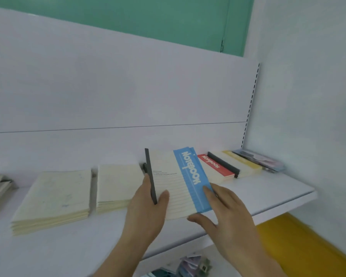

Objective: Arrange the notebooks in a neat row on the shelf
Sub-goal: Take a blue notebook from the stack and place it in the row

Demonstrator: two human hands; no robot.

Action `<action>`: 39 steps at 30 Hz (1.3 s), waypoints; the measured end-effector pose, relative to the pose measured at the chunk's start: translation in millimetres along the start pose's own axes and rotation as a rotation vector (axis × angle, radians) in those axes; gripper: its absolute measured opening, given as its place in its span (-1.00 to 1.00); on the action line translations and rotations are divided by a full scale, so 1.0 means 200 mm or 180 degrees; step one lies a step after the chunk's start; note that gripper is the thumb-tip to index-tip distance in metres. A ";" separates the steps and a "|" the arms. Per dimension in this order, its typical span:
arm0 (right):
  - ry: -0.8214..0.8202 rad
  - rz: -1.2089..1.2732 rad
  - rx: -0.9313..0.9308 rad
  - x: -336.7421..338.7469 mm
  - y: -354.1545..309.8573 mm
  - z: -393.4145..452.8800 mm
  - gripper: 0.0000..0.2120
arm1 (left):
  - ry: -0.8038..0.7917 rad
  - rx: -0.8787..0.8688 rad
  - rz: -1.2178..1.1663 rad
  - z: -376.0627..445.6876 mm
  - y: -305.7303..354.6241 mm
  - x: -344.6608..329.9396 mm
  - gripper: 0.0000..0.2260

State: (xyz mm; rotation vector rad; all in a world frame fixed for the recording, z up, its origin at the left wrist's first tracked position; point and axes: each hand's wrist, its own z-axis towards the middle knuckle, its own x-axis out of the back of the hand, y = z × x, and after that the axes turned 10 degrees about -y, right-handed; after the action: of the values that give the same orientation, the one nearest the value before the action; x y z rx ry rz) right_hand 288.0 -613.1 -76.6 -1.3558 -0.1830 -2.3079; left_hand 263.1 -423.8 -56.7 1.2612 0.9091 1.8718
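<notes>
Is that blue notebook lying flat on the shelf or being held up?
Held up, tilted: the blue notebook has its far end raised off the shelf, between the left hand and right hand.

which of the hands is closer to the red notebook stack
Right. The right hand lies on the blue notebook's near edge, just in front-left of the red notebook stack. The left hand grips the blue notebook's black spine, farther left.
</notes>
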 end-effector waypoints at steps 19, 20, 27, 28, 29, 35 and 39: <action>-0.0387 -0.0156 0.0765 -0.49 0.40 0.67 -0.20 | -0.0940 0.0263 0.3525 0.60 -0.23 -0.11 -0.06; -0.0392 -0.0172 0.0843 -0.52 0.41 0.69 -0.19 | -0.0960 0.0275 0.3623 0.61 -0.24 -0.12 -0.08; -0.0432 -0.0211 0.1328 -0.62 0.49 0.78 -0.33 | -0.0962 0.0380 0.3967 0.64 -0.30 -0.15 -0.15; -0.0523 -0.0191 0.1366 -0.61 0.49 0.80 -0.33 | -0.0949 0.0401 0.3954 0.65 -0.31 -0.14 -0.17; -0.0640 -0.0176 0.1395 -0.60 0.49 0.81 -0.32 | -0.0963 0.0403 0.3926 0.66 -0.31 -0.14 -0.19; -0.1487 -0.0221 0.1468 -0.54 0.48 0.88 -0.14 | -0.1240 0.0428 0.3761 0.68 -0.32 -0.13 -0.15; -0.1401 -0.0197 0.1663 -0.56 0.54 0.89 -0.20 | -0.1368 0.0601 0.3645 0.69 -0.29 -0.12 -0.39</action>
State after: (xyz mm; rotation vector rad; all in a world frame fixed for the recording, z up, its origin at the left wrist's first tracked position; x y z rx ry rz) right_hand 523.5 -613.8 -93.7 -1.5501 -0.9053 -1.7851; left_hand 410.2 -390.3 -77.5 2.5129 0.0612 2.1320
